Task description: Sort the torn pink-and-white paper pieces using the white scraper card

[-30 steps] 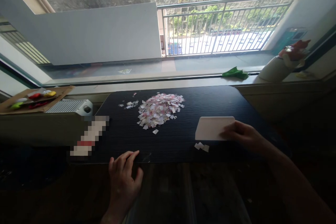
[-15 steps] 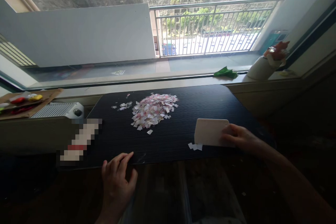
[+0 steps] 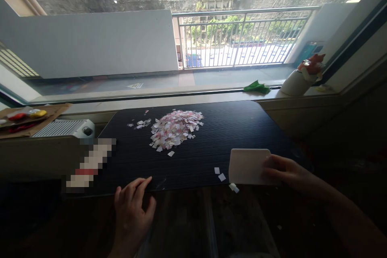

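Note:
My right hand (image 3: pixel 281 169) grips the right side of a flat white plastic scraper (image 3: pixel 248 166) with rounded corners. The scraper is at the front edge of the black table (image 3: pixel 196 161), partly past it. Small paper scraps (image 3: pixel 221 177) lie by its left edge, and a couple more (image 3: pixel 234 188) are at or just past the table edge below it. My left hand (image 3: pixel 134 205) is at the front edge with fingers apart, holding nothing. Farther back on the table sits a pile of pale and pinkish paper scraps (image 3: pixel 177 129).
A few loose scraps (image 3: pixel 142 123) lie left of the pile. On the sill stand a white pot (image 3: pixel 294 82) and a crumpled green thing (image 3: pixel 256 87). At left are a white slatted appliance (image 3: pixel 65 127) and cardboard (image 3: pixel 57 109) with colourful items. A blurred-out patch (image 3: pixel 90 165) covers the table's left side.
My right hand has drawn the scraper toward me, to the front edge. The scraps beside it have spread apart, some coming down to the edge. My left hand stays nearly still.

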